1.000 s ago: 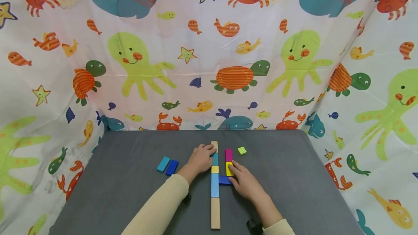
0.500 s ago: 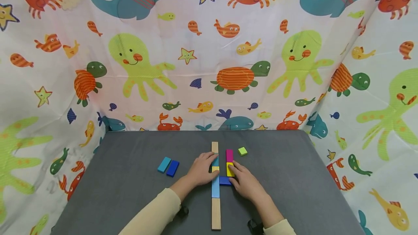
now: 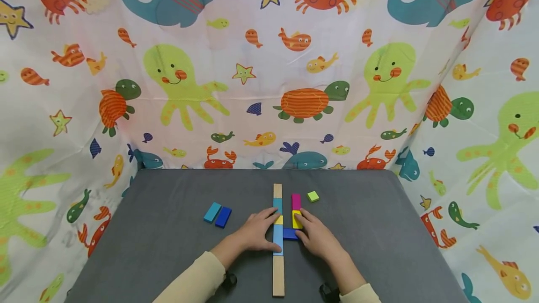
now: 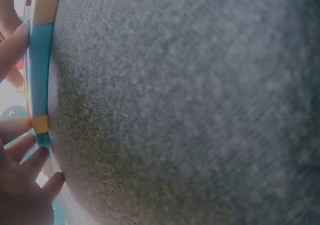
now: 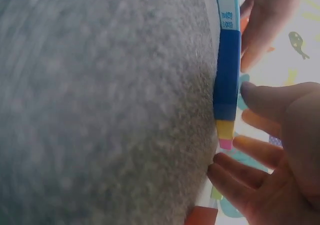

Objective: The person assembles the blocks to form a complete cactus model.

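A straight row of blocks runs away from me: a long plain wooden block (image 3: 278,276), a light blue one (image 3: 278,234), a small yellow one (image 3: 279,220), a teal one (image 3: 277,205) and a plain wooden one (image 3: 277,191). My left hand (image 3: 254,232) touches this row from the left, thumb at the light blue block, fingers farther up by the teal and yellow ones. A dark blue block (image 3: 290,234) lies crosswise against the row's right side. Beyond it lie a yellow block (image 3: 295,221) and a magenta block (image 3: 296,201). My right hand (image 3: 320,237) rests at the dark blue and yellow blocks, fingers extended.
To the left, a light blue block (image 3: 212,212) lies beside a dark blue block (image 3: 223,217). A green block (image 3: 313,196) sits at the back right. In the right wrist view an orange-red block (image 5: 201,216) shows low down. A sea-animal curtain hangs behind the grey table (image 3: 168,247).
My left hand has slid toward me along the row, from the far wooden and teal blocks to the yellow and light blue ones. My right hand has stayed in place.
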Available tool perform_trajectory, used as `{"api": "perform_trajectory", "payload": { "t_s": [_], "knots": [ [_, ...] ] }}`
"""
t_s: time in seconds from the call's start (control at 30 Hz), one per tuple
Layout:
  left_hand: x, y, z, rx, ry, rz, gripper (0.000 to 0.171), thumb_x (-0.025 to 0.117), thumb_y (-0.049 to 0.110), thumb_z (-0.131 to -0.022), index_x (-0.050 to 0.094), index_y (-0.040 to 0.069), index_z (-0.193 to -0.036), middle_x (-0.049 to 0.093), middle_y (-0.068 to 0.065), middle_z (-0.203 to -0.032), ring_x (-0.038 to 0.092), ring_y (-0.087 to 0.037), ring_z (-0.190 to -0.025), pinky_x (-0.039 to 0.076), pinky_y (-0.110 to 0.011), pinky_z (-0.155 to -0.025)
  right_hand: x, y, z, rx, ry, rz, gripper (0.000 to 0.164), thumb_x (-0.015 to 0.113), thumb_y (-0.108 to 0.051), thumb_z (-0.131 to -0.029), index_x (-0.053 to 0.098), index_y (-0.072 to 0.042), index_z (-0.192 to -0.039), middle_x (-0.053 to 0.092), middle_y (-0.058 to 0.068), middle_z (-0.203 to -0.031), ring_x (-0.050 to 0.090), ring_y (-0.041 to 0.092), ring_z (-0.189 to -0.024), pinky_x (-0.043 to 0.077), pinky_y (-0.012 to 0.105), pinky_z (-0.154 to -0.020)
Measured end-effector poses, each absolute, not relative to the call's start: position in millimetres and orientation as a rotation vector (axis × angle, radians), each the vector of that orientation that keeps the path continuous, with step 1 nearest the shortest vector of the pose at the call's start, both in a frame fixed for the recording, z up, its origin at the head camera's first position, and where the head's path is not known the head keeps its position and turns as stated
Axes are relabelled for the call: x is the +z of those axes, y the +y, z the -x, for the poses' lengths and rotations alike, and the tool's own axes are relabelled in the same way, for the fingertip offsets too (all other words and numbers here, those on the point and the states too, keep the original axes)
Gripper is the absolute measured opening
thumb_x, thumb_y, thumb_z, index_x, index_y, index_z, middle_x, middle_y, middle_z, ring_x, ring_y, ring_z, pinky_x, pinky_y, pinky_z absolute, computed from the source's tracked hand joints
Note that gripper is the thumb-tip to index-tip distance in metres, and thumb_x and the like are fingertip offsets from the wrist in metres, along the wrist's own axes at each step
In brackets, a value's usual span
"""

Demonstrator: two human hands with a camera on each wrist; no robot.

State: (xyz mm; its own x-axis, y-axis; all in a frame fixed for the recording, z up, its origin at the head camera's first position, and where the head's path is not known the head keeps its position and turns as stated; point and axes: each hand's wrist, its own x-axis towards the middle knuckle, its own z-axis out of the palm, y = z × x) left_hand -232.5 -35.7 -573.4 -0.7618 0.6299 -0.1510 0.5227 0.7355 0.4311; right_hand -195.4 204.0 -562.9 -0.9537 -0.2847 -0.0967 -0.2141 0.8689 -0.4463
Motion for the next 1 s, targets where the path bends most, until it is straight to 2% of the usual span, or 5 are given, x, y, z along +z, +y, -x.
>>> {"api": "perform_trajectory", "payload": {
  "t_s": [0.23,0.53,0.67,0.9,1.0],
  "knots": [
    [-574.4,-37.4,233.6,0.578,2.622,-0.871,0.103,0.074,0.07,-0.076,0.038,0.019,-0.157,0.028,-0.003,-0.166,0.033,-0.027,-0.149,0.03,-0.056,-0.118,-553.5,216.1,192.5,-0.748,2.954,0.381,0.054,0.07,-0.029,-0.096,0.055,-0.015,-0.146,0.05,0.008,-0.153,0.052,0.031,-0.137,0.045,0.053,-0.109],
    [-578.0,-36.1,231.0,0.632,2.616,-0.854,0.102,0.076,0.069,-0.075,0.038,0.02,-0.157,0.027,-0.001,-0.166,0.033,-0.026,-0.149,0.027,-0.056,-0.119,-546.2,255.3,180.9,-0.774,3.005,0.258,0.054,0.076,-0.026,-0.092,0.06,-0.011,-0.141,0.062,0.012,-0.138,0.059,0.033,-0.126,0.047,0.054,-0.106],
    [-580.7,-36.1,231.9,0.662,2.603,-0.844,0.102,0.076,0.07,-0.075,0.038,0.022,-0.157,0.026,0.001,-0.167,0.031,-0.026,-0.15,0.026,-0.057,-0.12,-546.5,270.5,174.5,-0.806,2.995,0.201,0.057,0.079,-0.027,-0.089,0.061,-0.007,-0.139,0.064,0.013,-0.134,0.065,0.03,-0.116,0.051,0.052,-0.101],
    [-580.4,-38.3,232.5,0.692,2.588,-0.835,0.103,0.076,0.07,-0.075,0.038,0.022,-0.157,0.026,0.001,-0.167,0.03,-0.025,-0.15,0.025,-0.056,-0.12,-551.5,283.2,165.6,-0.769,2.888,0.08,0.064,0.088,-0.039,-0.077,0.067,-0.008,-0.128,0.068,0.01,-0.124,0.063,0.027,-0.112,0.05,0.053,-0.1],
    [-579.8,-39.0,233.2,0.695,2.584,-0.834,0.103,0.076,0.071,-0.074,0.038,0.022,-0.157,0.025,0.001,-0.167,0.03,-0.025,-0.15,0.025,-0.056,-0.12,-554.4,283.8,163.2,-0.8,2.836,0.065,0.056,0.09,-0.029,-0.075,0.069,-0.011,-0.123,0.068,0.007,-0.121,0.064,0.022,-0.107,0.052,0.049,-0.095]
  ]
}}
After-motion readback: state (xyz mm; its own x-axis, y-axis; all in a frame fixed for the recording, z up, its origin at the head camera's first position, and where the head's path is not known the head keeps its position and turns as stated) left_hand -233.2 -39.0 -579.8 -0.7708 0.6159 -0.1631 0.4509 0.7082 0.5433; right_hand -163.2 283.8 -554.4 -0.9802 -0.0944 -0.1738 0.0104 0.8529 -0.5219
